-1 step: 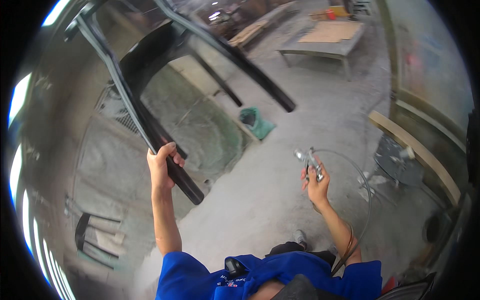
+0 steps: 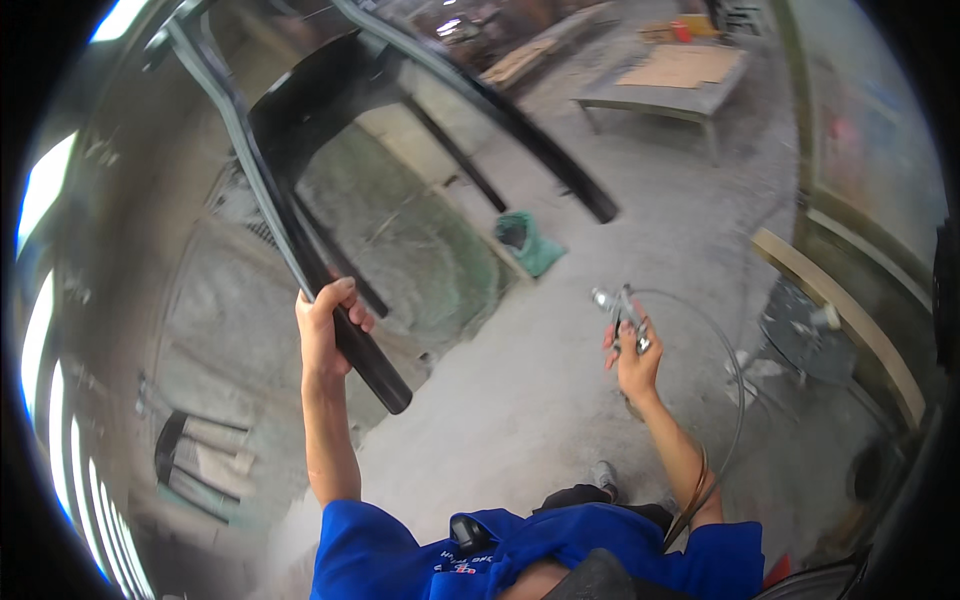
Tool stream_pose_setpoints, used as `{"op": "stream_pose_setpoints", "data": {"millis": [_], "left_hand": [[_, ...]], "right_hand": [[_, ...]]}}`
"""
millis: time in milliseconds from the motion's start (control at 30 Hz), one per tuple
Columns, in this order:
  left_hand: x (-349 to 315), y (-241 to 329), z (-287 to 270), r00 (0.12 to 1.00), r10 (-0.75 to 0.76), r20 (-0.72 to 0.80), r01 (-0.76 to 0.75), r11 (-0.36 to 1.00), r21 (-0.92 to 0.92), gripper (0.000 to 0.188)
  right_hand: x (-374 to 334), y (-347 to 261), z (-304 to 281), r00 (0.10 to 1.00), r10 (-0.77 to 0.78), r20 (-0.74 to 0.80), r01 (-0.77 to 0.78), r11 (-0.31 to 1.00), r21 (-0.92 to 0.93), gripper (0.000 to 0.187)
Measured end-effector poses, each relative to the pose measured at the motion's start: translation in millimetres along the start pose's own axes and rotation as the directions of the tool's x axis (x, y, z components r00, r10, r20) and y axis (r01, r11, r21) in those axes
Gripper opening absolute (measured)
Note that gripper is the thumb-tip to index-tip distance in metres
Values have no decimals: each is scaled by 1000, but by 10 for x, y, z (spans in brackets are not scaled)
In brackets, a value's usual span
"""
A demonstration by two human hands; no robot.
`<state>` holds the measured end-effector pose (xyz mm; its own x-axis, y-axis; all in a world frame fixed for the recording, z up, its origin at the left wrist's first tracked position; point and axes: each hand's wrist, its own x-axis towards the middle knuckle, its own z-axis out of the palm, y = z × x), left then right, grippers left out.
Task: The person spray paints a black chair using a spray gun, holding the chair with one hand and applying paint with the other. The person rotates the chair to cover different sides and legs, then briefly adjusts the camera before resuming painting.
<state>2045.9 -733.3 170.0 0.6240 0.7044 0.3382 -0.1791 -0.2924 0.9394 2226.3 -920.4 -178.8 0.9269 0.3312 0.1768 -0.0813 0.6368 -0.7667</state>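
Note:
A glossy black chair frame (image 2: 305, 105) hangs tilted in the air at the upper left, its legs toward me and its far end cut off by the view's edge. My left hand (image 2: 335, 315) is closed round one black leg (image 2: 378, 375), whose end sticks out below the fist. To the right, apart from the chair, my right hand (image 2: 636, 362) grips a silver spray gun (image 2: 624, 312) with its nozzle end toward the chair. A thin grey hose (image 2: 738, 385) loops from the gun down beside my right forearm.
A green sack (image 2: 540, 250) stands on the floor beyond the chair legs. A low table (image 2: 655, 100) carrying a flat brown board stands farther back. To the right are a wooden beam (image 2: 840, 320) and a round grey lid (image 2: 805, 335). Another dark chair frame (image 2: 170, 450) is at the lower left.
The surroundings have shifted slightly right in the view. The chair's far legs have moved a little right too. Both hands keep their hold, nearly in place.

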Motion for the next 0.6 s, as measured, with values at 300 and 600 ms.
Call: {"op": "stream_pose_setpoints", "data": {"millis": [300, 600], "left_hand": [[-605, 1159, 596, 996, -89, 8, 89, 988, -122, 16], [-735, 1303, 804, 995, -82, 58, 90, 985, -144, 13]], "right_hand": [[1001, -1185, 1576, 918, -326, 225, 223, 895, 387, 34], [1271, -1601, 1972, 901, -394, 179, 302, 869, 391, 41]]}}
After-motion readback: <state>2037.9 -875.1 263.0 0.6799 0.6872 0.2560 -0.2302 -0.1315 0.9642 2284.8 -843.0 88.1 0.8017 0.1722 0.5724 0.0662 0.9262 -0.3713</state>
